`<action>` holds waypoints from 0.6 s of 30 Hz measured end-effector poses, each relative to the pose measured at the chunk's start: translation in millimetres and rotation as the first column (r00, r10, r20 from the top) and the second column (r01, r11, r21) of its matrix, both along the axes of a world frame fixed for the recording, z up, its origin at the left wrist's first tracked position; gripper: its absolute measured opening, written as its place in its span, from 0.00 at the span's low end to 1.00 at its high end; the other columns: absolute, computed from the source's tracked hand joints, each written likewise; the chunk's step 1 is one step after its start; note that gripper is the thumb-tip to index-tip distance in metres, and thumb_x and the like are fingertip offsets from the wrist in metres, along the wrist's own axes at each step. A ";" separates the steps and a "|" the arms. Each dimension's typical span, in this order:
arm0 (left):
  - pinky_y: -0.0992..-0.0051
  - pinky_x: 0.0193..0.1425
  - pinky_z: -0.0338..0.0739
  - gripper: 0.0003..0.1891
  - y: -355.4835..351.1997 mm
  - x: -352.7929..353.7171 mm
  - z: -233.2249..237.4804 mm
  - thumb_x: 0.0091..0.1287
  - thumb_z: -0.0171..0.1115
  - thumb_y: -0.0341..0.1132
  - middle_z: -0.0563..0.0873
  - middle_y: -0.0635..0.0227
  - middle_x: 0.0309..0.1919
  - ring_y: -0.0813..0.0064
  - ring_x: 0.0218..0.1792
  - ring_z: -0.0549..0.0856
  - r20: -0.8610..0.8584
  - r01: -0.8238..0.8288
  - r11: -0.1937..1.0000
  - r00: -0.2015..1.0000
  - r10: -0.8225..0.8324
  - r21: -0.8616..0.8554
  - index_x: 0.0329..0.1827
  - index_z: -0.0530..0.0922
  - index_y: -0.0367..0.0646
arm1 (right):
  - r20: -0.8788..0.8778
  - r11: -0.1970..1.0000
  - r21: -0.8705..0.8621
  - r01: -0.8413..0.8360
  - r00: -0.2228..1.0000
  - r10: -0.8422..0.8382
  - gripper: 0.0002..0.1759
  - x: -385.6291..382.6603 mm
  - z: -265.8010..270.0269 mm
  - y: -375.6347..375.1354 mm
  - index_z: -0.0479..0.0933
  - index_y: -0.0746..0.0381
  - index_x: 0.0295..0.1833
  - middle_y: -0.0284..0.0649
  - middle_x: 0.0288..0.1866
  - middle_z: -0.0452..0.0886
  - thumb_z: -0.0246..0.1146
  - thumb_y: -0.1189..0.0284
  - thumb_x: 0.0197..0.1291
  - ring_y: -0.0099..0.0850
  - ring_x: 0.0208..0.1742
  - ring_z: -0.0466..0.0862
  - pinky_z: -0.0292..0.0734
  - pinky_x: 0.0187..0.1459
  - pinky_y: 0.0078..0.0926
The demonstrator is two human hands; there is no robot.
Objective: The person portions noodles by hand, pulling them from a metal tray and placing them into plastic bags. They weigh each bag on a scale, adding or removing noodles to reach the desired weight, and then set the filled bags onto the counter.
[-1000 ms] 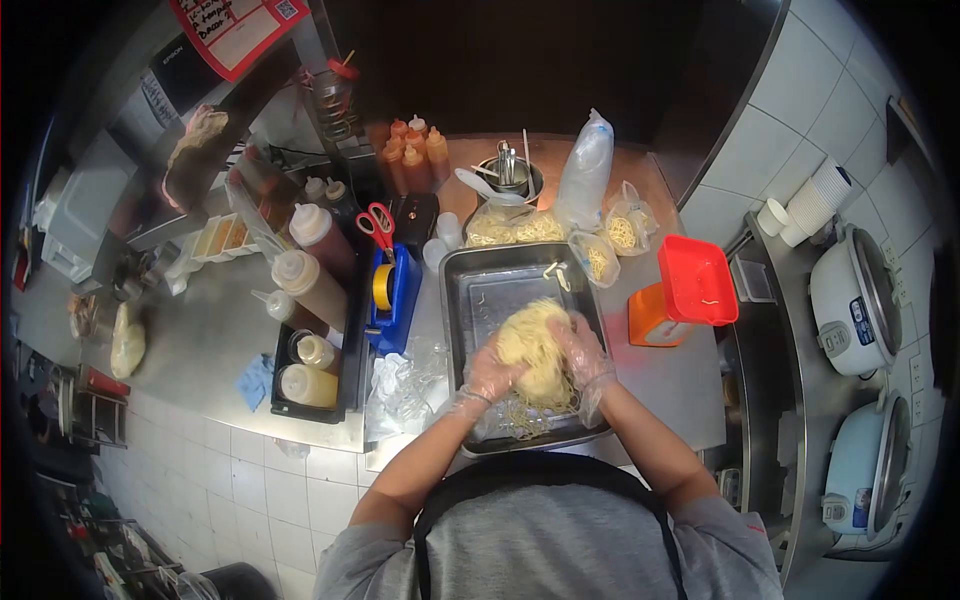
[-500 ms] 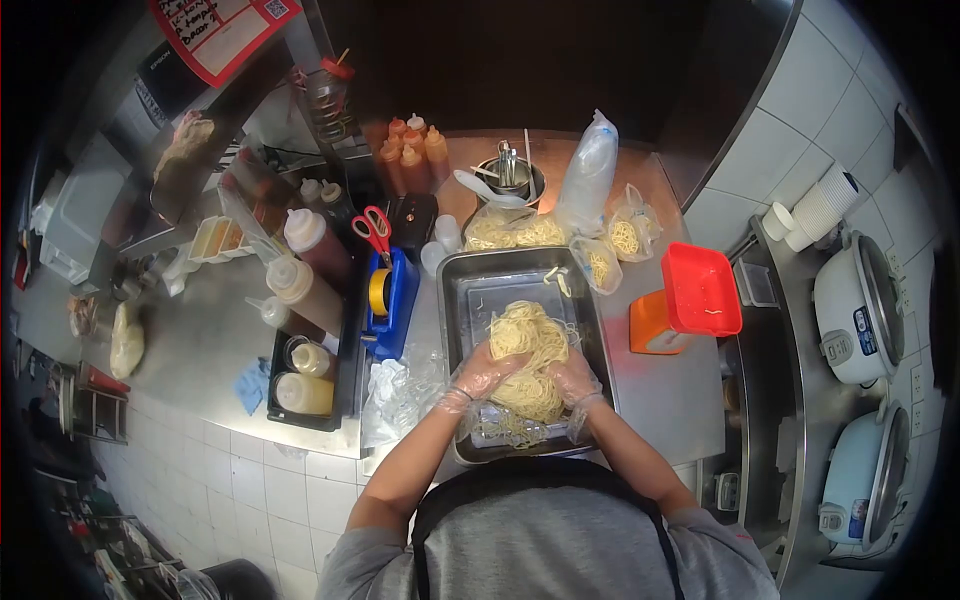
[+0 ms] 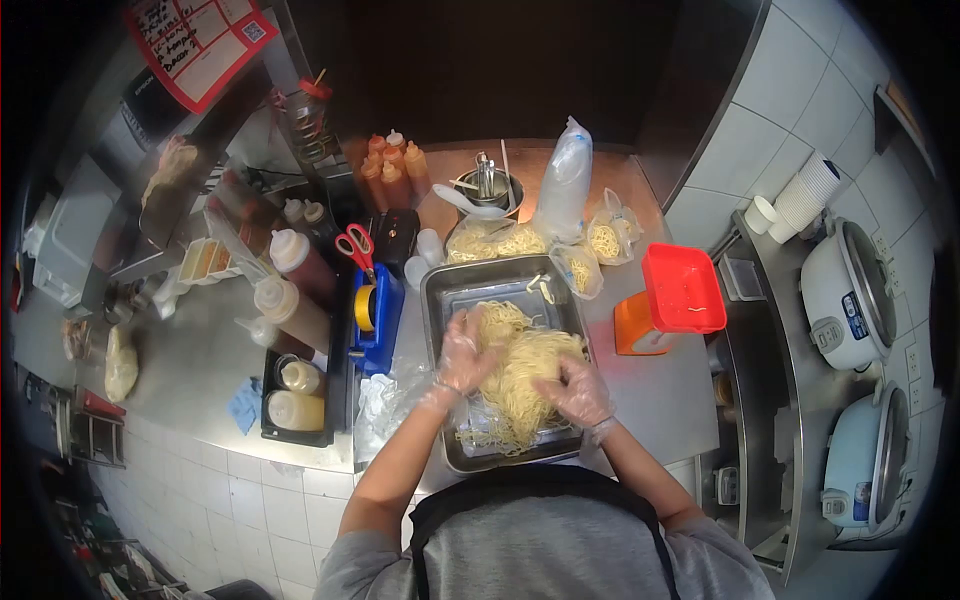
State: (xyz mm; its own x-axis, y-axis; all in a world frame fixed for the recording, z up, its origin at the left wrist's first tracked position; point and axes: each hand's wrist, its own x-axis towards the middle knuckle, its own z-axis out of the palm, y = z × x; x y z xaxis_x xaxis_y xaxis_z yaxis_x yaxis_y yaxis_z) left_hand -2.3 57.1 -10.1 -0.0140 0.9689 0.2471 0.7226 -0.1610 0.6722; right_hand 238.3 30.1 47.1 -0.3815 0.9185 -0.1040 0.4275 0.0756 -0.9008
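A pile of pale yellow noodles [image 3: 530,375] lies loosely in a deep metal tray [image 3: 432,300] in front of me. My left hand [image 3: 465,358], in a clear plastic glove, is at the pile's left side with its fingers apart. On the right side, my gloved right hand [image 3: 578,395] has thumb and bent fingers around the edge of the noodles. Some fingertips are hidden among the strands. A few loose strands lie at the tray's far right corner, and clear plastic shows under the pile.
Bagged noodles [image 3: 495,242] and a tall plastic bag [image 3: 566,180] stand behind the tray. To the right is an orange container [image 3: 640,325] with a red basket-like top [image 3: 684,288]. A blue tape dispenser [image 3: 378,320], red scissors [image 3: 356,248] and sauce bottles [image 3: 290,305] are left.
The noodle clump gathered between both hands has spread lower in the tray. My left hand has come up and away from it, fingers opening. The whole view has shifted slightly.
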 end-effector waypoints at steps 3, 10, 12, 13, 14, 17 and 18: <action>0.56 0.75 0.61 0.55 -24.8 20.7 33.6 0.53 0.72 0.55 0.59 0.36 0.72 0.39 0.72 0.63 0.094 0.402 0.910 0.914 -0.394 -0.099 0.79 0.51 0.40 | 0.132 0.893 0.422 -0.154 0.985 0.107 0.36 -5.2 -11.7 2.3 0.73 0.61 0.65 0.51 0.60 0.76 0.72 0.58 0.51 0.50 0.60 0.77 0.73 0.60 0.40; 0.57 0.79 0.53 0.66 -38.9 36.7 12.4 0.42 0.82 0.46 0.56 0.41 0.75 0.42 0.75 0.56 -0.172 0.268 0.932 0.934 -0.313 -0.244 0.79 0.43 0.38 | 0.475 0.907 0.396 -0.145 0.877 -0.067 0.49 -30.9 -46.3 18.3 0.63 0.56 0.74 0.54 0.69 0.68 0.74 0.71 0.42 0.51 0.66 0.70 0.67 0.67 0.45; 0.56 0.78 0.56 0.67 -29.2 38.4 10.9 0.40 0.82 0.44 0.56 0.40 0.74 0.44 0.75 0.58 -0.081 0.268 0.948 0.955 -0.285 -0.170 0.80 0.44 0.41 | 0.189 0.933 0.356 -0.044 0.982 -0.026 0.44 -24.9 -50.9 26.2 0.67 0.59 0.70 0.49 0.64 0.75 0.74 0.71 0.44 0.43 0.62 0.75 0.71 0.64 0.40; 0.57 0.78 0.57 0.66 -24.0 39.1 18.4 0.40 0.82 0.43 0.56 0.41 0.74 0.44 0.75 0.59 -0.059 0.304 0.949 0.949 -0.309 -0.089 0.80 0.44 0.40 | -0.032 0.969 0.248 0.011 0.999 -0.004 0.40 -22.0 -43.6 33.1 0.70 0.59 0.68 0.48 0.61 0.77 0.74 0.70 0.46 0.39 0.61 0.77 0.72 0.62 0.37; 0.58 0.78 0.58 0.66 -21.0 39.6 30.6 0.40 0.81 0.42 0.57 0.42 0.74 0.44 0.75 0.59 -0.036 0.337 0.941 0.941 -0.337 -0.011 0.80 0.44 0.40 | -0.251 0.992 0.123 0.039 0.968 -0.007 0.36 -19.7 -36.3 37.8 0.72 0.60 0.65 0.47 0.59 0.80 0.74 0.68 0.49 0.36 0.59 0.79 0.74 0.61 0.34; 0.65 0.74 0.63 0.60 -13.7 35.7 63.3 0.44 0.80 0.38 0.67 0.48 0.71 0.55 0.71 0.68 0.111 0.402 0.916 0.909 -0.401 0.022 0.79 0.49 0.40 | -0.393 0.992 0.011 0.126 0.913 -0.112 0.27 -21.0 -5.8 41.7 0.77 0.63 0.59 0.38 0.51 0.84 0.73 0.65 0.56 0.27 0.51 0.82 0.75 0.56 0.27; 0.65 0.73 0.65 0.59 -10.3 30.5 68.8 0.45 0.80 0.37 0.70 0.50 0.70 0.57 0.69 0.71 0.216 0.432 0.901 0.884 -0.414 -0.042 0.79 0.50 0.41 | -0.411 0.991 0.049 0.123 0.907 -0.092 0.24 -22.1 11.5 38.6 0.77 0.66 0.58 0.37 0.51 0.84 0.70 0.64 0.61 0.25 0.51 0.81 0.75 0.56 0.27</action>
